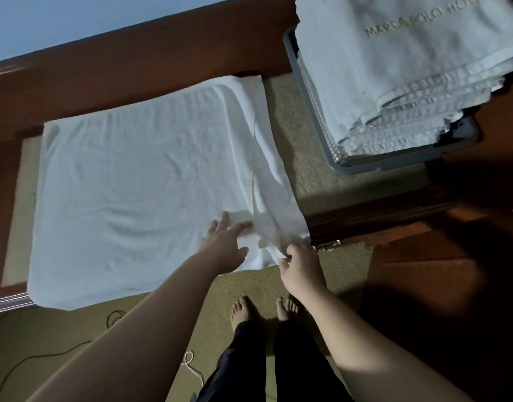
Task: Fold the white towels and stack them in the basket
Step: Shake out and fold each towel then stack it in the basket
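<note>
Towel point(150, 181) is spread flat on the table point(133, 59), left of the basket point(316, 123), its near right corner pinched by the right hand point(300, 266) while the left hand point(225, 245) is laid beside it with fingers spread.

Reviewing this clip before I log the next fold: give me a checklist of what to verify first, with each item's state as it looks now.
1. Right hand has the towel corner: ok, fingers pinch the near right corner.
2. Left hand steadies the towel: ok, it rests flat on the cloth beside the corner.
3. Towel lies smooth for folding: not ok, wrinkles run across it and the cloth is bunched near the hands.
4. Towel fully on the table: ok as far as can be seen; its near edge lies along the table edge.
5. Basket has room: cannot tell, the stack already rises above its rim.
6. Basket within reach: likely ok, it stands to the right of the towel.
</note>
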{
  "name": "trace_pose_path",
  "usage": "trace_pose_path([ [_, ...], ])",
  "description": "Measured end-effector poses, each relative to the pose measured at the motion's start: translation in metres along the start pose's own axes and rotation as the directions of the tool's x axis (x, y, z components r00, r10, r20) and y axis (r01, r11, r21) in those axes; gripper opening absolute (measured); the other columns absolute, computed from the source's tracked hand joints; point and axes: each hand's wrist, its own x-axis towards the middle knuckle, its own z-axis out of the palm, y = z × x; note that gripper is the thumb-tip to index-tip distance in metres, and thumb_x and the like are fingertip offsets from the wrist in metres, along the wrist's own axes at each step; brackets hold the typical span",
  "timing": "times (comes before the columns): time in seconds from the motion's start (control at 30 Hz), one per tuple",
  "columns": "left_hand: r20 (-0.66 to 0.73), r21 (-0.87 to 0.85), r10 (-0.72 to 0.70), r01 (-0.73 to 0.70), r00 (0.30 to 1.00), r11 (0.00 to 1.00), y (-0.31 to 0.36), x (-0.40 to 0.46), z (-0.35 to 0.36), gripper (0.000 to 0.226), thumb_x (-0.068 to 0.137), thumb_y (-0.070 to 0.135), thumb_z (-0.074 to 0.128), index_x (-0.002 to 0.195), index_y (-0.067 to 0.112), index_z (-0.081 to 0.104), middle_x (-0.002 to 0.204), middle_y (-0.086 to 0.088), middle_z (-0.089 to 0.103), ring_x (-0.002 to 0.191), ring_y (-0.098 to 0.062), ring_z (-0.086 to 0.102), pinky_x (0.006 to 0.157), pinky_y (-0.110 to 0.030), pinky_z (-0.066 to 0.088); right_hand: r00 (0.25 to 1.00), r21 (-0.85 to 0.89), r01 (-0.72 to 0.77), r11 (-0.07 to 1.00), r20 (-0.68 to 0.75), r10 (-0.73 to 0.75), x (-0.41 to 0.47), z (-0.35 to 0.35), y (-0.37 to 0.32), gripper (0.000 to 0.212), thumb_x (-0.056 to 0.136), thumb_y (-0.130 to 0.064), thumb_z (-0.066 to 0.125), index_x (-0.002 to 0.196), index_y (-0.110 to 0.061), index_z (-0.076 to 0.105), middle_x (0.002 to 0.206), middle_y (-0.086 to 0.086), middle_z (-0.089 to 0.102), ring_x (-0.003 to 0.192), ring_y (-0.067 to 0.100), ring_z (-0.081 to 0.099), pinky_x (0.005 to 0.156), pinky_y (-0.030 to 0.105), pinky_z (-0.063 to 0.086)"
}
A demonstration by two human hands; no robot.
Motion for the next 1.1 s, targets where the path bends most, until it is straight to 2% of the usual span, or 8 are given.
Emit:
trace_pose_path([
  [0.1,0.002,-0.011,-0.011,0.011,1.0,1.0,0.004,0.001,-0.004,0.066,0.098,0.047,0.063,0.154,0.057,0.03,0.175,-0.002,-0.008,0.161,-0.035,0.003,0.126,-0.059,0.019,0.987,0.159,-0.148,0.976,0.083,0.136,0.0,-0.017,0.017,0.012,0.101,-0.032,0.061,0.102,-0.022,0.056,0.097,-0.001,0.064,0.091,0.022,0.061,0.074,0.033,0.044],
  [0.23,0.01,-0.011,-0.003,0.003,1.0,1.0,0.003,-0.002,-0.006,0.067,0.097,0.047,0.064,0.154,0.059,0.029,0.175,0.001,-0.008,0.161,-0.033,0.002,0.126,-0.058,0.021,0.941,0.264,-0.338,0.903,0.114,0.319,-0.01,-0.028,0.05,0.026,0.104,-0.034,0.059,0.114,-0.01,0.062,0.106,0.005,0.07,0.092,0.021,0.062,0.075,0.032,0.045],
  [0.33,0.024,-0.005,0.012,-0.012,1.0,1.0,0.0,-0.003,-0.01,0.068,0.098,0.046,0.064,0.155,0.059,0.028,0.175,0.001,-0.008,0.161,-0.032,0.002,0.127,-0.054,0.02,0.923,0.289,-0.385,0.877,0.114,0.367,-0.006,-0.033,0.043,0.018,0.101,-0.029,0.062,0.108,-0.012,0.063,0.104,0.007,0.071,0.087,0.019,0.064,0.073,0.032,0.051],
  [0.5,0.005,-0.008,0.016,-0.015,1.0,1.0,-0.004,-0.001,-0.023,0.061,0.097,0.047,0.061,0.152,0.054,0.037,0.172,0.001,0.017,0.151,-0.031,0.029,0.118,-0.048,0.037,0.958,0.219,-0.151,0.964,-0.208,0.198,0.026,-0.052,-0.032,0.018,0.087,-0.027,0.07,0.099,-0.023,0.058,0.1,-0.002,0.063,0.092,0.023,0.061,0.081,0.04,0.054],
  [0.63,-0.192,0.011,-0.04,0.043,0.981,0.999,-0.028,0.018,-0.05,0.058,0.097,0.055,0.055,0.151,0.048,0.036,0.153,0.003,0.04,0.137,-0.027,0.04,0.105,-0.046,0.043,0.979,0.094,0.07,0.993,-0.198,-0.05,0.083,-0.067,-0.104,0.035,0.092,-0.023,0.069,0.124,-0.011,0.061,0.116,0.007,0.057,0.108,0.027,0.056,0.089,0.036,0.046],
  [0.73,-0.276,-0.027,-0.143,0.141,0.951,0.99,-0.066,0.047,-0.075,0.075,0.092,0.07,0.056,0.157,0.05,0.025,0.17,0.001,0.018,0.153,-0.031,0.022,0.115,-0.054,0.036,0.985,-0.031,0.107,0.994,-0.133,-0.11,0.138,-0.073,-0.149,0.05,0.097,-0.025,0.064,0.143,-0.01,0.052,0.135,0.011,0.055,0.126,0.029,0.054,0.102,0.038,0.046],
  [0.83,-0.278,-0.035,-0.212,0.21,0.937,0.977,-0.117,0.085,-0.101,0.096,0.082,0.089,0.05,0.161,0.053,0.008,0.175,0.002,-0.01,0.16,-0.036,-0.001,0.119,-0.068,0.022,0.987,-0.069,0.043,0.997,-0.153,-0.053,0.198,-0.076,-0.182,0.05,0.1,-0.027,0.057,0.147,-0.012,0.048,0.139,0.014,0.053,0.127,0.034,0.055,0.101,0.042,0.048],
  [1.1,-0.252,-0.005,-0.188,0.193,0.949,0.981,-0.152,0.118,-0.097,0.103,0.08,0.092,0.044,0.158,0.055,-0.012,0.17,0.0,-0.029,0.158,-0.04,-0.015,0.114,-0.08,0.012,0.967,-0.075,-0.128,0.989,-0.231,0.108,0.317,-0.09,-0.22,0.043,0.106,-0.035,0.056,0.141,-0.01,0.059,0.136,0.012,0.065,0.119,0.031,0.065,0.083,0.027,0.043],
])
